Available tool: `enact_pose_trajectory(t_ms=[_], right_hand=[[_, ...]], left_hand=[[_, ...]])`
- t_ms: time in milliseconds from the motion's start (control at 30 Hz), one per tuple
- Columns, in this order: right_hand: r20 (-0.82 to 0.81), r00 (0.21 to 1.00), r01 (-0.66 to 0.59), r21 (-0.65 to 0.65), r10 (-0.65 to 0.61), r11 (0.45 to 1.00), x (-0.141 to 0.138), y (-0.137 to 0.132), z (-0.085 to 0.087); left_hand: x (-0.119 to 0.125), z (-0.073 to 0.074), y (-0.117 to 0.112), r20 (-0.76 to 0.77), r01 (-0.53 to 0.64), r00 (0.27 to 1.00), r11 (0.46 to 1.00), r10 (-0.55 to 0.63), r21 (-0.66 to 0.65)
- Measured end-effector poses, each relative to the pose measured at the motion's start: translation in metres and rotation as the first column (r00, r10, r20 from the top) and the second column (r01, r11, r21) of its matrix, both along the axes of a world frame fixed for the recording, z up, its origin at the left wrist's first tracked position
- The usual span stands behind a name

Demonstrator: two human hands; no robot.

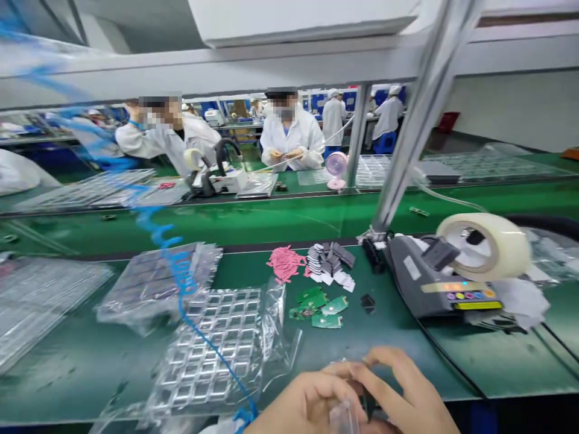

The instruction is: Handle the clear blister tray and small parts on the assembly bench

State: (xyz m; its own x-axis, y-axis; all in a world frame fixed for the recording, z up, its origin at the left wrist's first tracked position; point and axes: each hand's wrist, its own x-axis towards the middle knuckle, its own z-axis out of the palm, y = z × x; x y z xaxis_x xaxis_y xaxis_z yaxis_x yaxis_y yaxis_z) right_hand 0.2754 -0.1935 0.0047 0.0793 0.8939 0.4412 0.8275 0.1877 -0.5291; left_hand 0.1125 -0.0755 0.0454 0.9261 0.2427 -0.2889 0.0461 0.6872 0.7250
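- At the near edge of the green table [407,361], both hands met over a small clear piece [344,416].
- The left hand [303,404] curled, its grip pinching the piece.
- The right hand [407,398] arched over it, fingers bent, grip closed on the same piece.
- Green circuit boards [319,307] lay just beyond, beside a tape dispenser [446,280].

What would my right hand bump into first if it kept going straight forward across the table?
Probably the green circuit boards. The right hand points up and slightly left across the bare green table, with the little black part close beside that path. Depth is hard to judge here.
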Motion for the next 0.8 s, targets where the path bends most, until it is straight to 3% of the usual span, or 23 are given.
enact_pose_trajectory(t_ms=[133,233,367,433,600,800], right_hand=[[0.301,0.952,-0.08,0.101,0.046,0.992,-0.025,0.045,0.035],[0.272,0.962,-0.07,0.136,0.031,0.988,-0.038,0.07,0.043],[0.324,0.936,-0.175,0.083,0.139,0.981,-0.038,0.089,0.046],[0.248,0.961,-0.152,0.099,0.123,0.983,-0.036,0.093,0.048],[-0.047,0.997,0.058,0.084,-0.054,0.995,-0.04,0.097,0.057],[0.003,1.0,0.012,0.034,-0.012,0.999,-0.037,0.1,0.05]], left_hand=[[-0.019,-0.004,0.018,0.069,-0.08,0.994,0.997,0.081,-0.013],[-0.03,-0.008,0.033,0.12,-0.109,0.986,0.993,0.112,-0.035],[-0.037,-0.011,0.043,0.162,-0.127,0.973,0.967,0.164,-0.219],[-0.039,-0.011,0.047,0.138,-0.165,0.97,0.958,0.201,-0.235],[-0.041,-0.015,0.059,0.137,-0.137,0.978,0.98,0.157,-0.144],[-0.037,-0.024,0.068,0.161,-0.107,0.982,0.992,0.094,0.072]])
